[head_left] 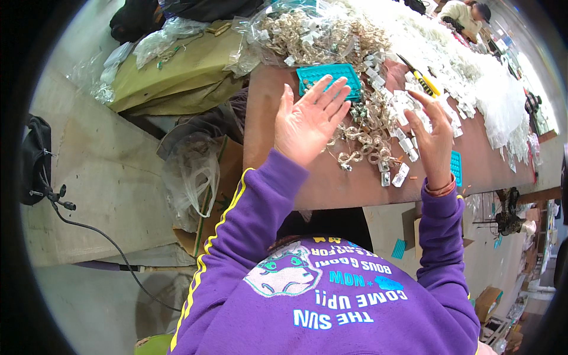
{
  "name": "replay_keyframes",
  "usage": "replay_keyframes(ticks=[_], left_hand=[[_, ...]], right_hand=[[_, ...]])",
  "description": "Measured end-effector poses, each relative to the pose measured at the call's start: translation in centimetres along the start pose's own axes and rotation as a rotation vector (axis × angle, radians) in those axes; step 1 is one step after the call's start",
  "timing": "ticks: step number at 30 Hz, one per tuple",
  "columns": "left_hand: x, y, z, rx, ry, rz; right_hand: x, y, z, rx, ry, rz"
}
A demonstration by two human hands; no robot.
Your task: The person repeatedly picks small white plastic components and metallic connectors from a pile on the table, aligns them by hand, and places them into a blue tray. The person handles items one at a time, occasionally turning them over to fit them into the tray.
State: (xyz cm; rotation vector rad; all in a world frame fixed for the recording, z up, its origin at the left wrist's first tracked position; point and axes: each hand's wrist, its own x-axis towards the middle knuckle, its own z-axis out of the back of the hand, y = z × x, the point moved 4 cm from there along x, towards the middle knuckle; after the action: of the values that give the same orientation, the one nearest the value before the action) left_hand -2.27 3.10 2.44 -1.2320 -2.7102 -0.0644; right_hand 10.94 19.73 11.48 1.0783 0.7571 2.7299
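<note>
My left hand (310,121) is raised over the near part of the table with its palm up, fingers stretched out and nothing on it. Just beyond its fingertips lies a teal plastic tray (309,72), partly hidden by them. To the right, my right hand (436,133) hovers with thumb and fingers curved and apart; I see nothing between them. Between the two hands lie coiled clear wires (370,142) and small white plastic cases (400,175). A yellow and black pointed hand tool (427,84) rests beyond my right fingertips.
A large heap of coiled wires (331,35) covers the far side of the brown table (278,177). Clear plastic bags (500,112) hang at the right edge. Another teal tray (455,165) lies by my right wrist. A person (464,18) sits at the far right.
</note>
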Motion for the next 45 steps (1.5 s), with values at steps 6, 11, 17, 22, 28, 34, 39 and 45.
replay_keyframes(ticks=[6,11,17,22,28,34,39,45], left_hand=[[0.3,-0.5,-0.1,0.206,0.013,-0.069],[0.7,-1.3,0.8,0.528,-0.009,-0.142],[0.7,-3.0,2.6,0.731,-0.302,-0.346],[0.2,-3.3,3.0,0.743,-0.355,-0.406],[-0.4,-3.5,3.1,0.671,-0.434,-0.438],[-0.5,-2.1,1.5,1.044,-0.282,-0.377],[-1.4,4.3,-1.2,2.071,0.169,-0.25],[-2.0,9.5,-2.9,2.42,1.003,-0.257]], right_hand=[[-5.0,-1.3,-1.7,0.363,-0.085,-0.291],[-7.1,0.3,-2.3,0.315,-0.017,-0.261],[-7.0,2.8,-4.1,0.023,0.155,-0.052],[-7.6,4.9,-8.9,-0.229,0.216,0.188],[-5.6,5.0,-10.7,-0.227,0.274,0.112],[-4.5,0.5,-4.5,0.656,-0.048,-0.46],[-5.8,-2.0,-0.5,0.982,-0.335,-0.543],[-7.8,-3.4,1.1,0.939,-0.383,-0.546]])
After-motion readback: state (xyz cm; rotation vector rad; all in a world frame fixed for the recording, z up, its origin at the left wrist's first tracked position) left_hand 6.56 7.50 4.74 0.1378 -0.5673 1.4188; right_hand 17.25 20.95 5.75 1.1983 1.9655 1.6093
